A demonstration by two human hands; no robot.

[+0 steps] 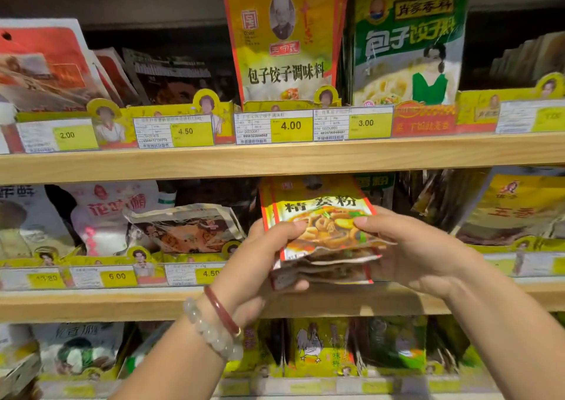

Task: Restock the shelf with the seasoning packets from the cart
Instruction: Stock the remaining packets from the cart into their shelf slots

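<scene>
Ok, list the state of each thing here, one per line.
Seasoning packets: a fanned stack, held at the middle shelf.
Left hand: grips the stack's left edge.
Right hand: pinches its right side.
Clear packet: slumped, tilted.
Yellow packet: upright.
Green packet: upright.

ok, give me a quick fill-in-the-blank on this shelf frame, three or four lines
1. The stack of seasoning packets is held by ____ hands.
2. The bracelets are on the ____ wrist.
3. The price tag under the yellow dumpling seasoning packet reads ____.
4. The green packet stands to the ____ of the yellow one.

Missing words: both; left; 4.00; right
</scene>
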